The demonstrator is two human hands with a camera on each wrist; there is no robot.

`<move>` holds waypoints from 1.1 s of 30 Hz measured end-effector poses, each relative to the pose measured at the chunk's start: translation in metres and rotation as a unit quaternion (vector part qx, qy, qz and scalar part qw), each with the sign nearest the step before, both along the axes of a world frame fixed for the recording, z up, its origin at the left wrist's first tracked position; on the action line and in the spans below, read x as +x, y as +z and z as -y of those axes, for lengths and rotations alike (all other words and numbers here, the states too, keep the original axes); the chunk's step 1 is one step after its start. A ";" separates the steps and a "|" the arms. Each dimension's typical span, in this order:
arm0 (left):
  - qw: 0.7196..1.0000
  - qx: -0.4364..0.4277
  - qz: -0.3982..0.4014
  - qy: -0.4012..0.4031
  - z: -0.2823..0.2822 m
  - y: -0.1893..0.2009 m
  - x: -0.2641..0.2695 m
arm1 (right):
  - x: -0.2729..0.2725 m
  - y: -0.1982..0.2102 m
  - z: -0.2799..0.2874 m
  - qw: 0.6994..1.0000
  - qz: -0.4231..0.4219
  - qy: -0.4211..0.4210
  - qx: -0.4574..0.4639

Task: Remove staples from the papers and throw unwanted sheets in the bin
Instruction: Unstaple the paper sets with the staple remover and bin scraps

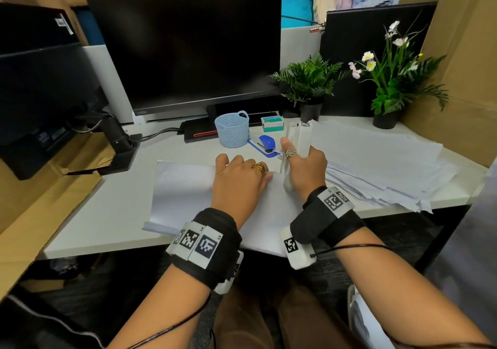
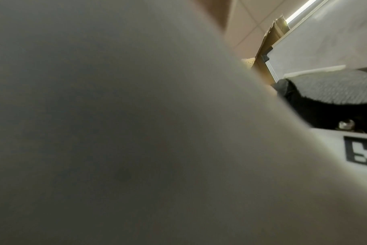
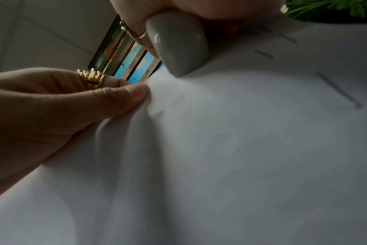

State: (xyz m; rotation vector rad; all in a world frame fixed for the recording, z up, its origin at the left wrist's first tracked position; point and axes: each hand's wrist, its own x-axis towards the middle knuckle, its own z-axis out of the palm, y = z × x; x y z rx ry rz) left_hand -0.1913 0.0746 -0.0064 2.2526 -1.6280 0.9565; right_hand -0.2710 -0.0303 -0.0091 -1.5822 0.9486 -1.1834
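Note:
A stapled set of white sheets (image 1: 188, 187) lies on the desk in front of me. My left hand (image 1: 258, 172) rests on it, and in the right wrist view this left hand (image 3: 136, 92) pinches a raised fold of the sheets (image 3: 220, 149). My right hand (image 1: 295, 155) grips a white staple remover (image 1: 300, 138) upright, with its lower end set on the paper's top right part. That rounded lower end of the staple remover (image 3: 176, 44) touches the sheet close to the pinched fold. Several staples (image 3: 337, 89) show in the paper. Paper blocks most of the left wrist view.
A loose pile of papers (image 1: 376, 160) spreads over the desk's right side. Behind my hands stand a blue basket (image 1: 232, 129), a blue stapler (image 1: 266, 143) and a staples box (image 1: 272, 123). Two potted plants (image 1: 309, 85) and a monitor (image 1: 185, 50) stand at the back.

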 end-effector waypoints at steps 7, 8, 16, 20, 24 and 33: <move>0.998 0.006 -0.051 0.030 -0.002 -0.004 0.003 | -0.006 0.004 -0.004 0.990 -0.131 0.011 -0.043; 0.998 0.002 -0.059 0.033 -0.002 -0.005 0.002 | -0.007 0.005 -0.006 0.986 -0.150 0.009 -0.065; 0.998 -0.038 -0.057 0.012 -0.001 -0.002 0.001 | 0.003 -0.004 -0.010 0.986 -0.107 -0.024 -0.127; 0.997 -0.004 -0.081 0.006 -0.006 0.002 -0.003 | 0.005 -0.006 -0.008 0.993 -0.048 0.000 -0.108; 0.993 0.069 -0.095 0.018 -0.007 0.006 -0.001 | 0.005 -0.008 -0.007 0.994 -0.054 0.024 -0.091; 0.976 0.141 -0.162 0.039 -0.012 -0.008 0.019 | 0.015 0.023 0.032 0.982 -0.103 0.078 0.141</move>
